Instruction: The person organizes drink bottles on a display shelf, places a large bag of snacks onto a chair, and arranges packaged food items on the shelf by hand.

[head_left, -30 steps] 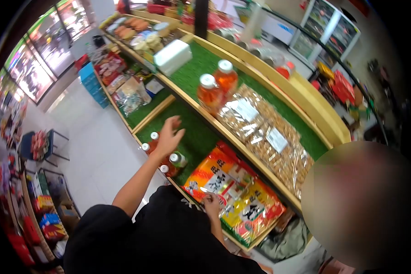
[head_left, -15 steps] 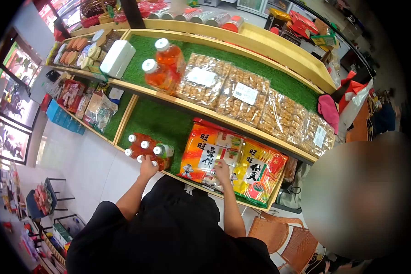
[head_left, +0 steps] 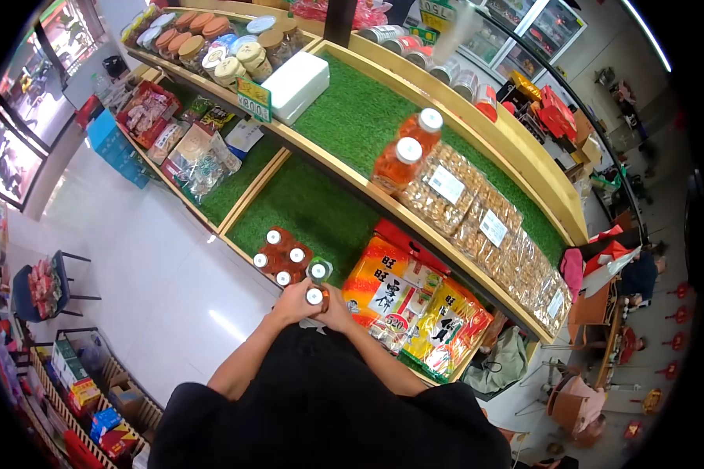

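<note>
Both hands meet at the front edge of the lower shelf, around a white-capped bottle of orange-red drink. My left hand is closed on its left side, and my right hand wraps its right side. Just beyond them, several similar capped bottles stand upright in a cluster on green artificial turf. One bottle with a green label stands nearest my fingers. To the right lie an orange rice cracker bag and a yellow snack bag.
Two orange drink bottles stand on the upper shelf beside clear packs of brown snacks. Farther left are a white box and lidded jars. A wooden rail fronts the upper shelf. A chair stands at left.
My right hand has left the orange rice cracker bag and joined my left at the bottle. That bottle now sits apart from the cluster, closer to my body. The view has turned and shifted.
</note>
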The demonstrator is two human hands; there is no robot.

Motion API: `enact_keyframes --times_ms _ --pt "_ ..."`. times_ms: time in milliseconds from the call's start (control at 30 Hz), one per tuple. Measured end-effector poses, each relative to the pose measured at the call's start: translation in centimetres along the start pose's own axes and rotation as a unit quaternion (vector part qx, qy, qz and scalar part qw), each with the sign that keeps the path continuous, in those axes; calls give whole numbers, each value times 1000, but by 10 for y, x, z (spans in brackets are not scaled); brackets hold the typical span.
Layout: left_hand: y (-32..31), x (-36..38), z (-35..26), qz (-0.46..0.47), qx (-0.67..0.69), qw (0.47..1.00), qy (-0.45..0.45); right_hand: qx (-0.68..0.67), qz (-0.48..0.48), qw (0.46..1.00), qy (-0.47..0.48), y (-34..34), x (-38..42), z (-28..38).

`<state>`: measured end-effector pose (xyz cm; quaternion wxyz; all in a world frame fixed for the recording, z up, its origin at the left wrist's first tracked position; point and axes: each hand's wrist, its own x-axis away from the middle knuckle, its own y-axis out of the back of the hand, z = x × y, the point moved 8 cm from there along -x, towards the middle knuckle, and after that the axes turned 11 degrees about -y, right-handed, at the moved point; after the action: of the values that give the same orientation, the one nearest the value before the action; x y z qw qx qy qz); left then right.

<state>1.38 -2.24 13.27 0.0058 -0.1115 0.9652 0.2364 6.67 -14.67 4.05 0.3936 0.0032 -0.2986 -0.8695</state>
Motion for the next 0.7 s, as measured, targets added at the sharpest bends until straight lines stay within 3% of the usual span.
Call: enact_keyframes --times_ms 133,200,300,400,467,533,600,633,667,700 --pt "29 -4 -42 45 58 997 -1 -32 12 999 -5 46 13 78" --pt "71 -17 -82 -4 53 995 -83 -3 -22 1000 -19 72 4 114" --pt "129 -39 -120 -30 41 977 -209 47 -111 989 88 119 -7 193" --pt "159 -71 -116 1 56 970 -236 52 -214 960 175 169 -21 264" --pt "167 -93 -121 11 27 961 -276 56 -276 942 184 196 -32 303" --pt "168 -121 -123 -14 49 966 -253 79 -299 934 179 216 -46 336" --pt "178 -157 -138 -51 14 964 -259 111 -346 901 236 232 -56 361" --pt "176 -180 -123 -97 75 934 -334 121 -335 904 238 235 -62 372" --pt "181 -200 -119 -103 96 942 -304 132 -322 907 238 240 -71 378" --pt "181 -214 -125 -120 99 927 -341 148 -353 883 272 242 -80 378"
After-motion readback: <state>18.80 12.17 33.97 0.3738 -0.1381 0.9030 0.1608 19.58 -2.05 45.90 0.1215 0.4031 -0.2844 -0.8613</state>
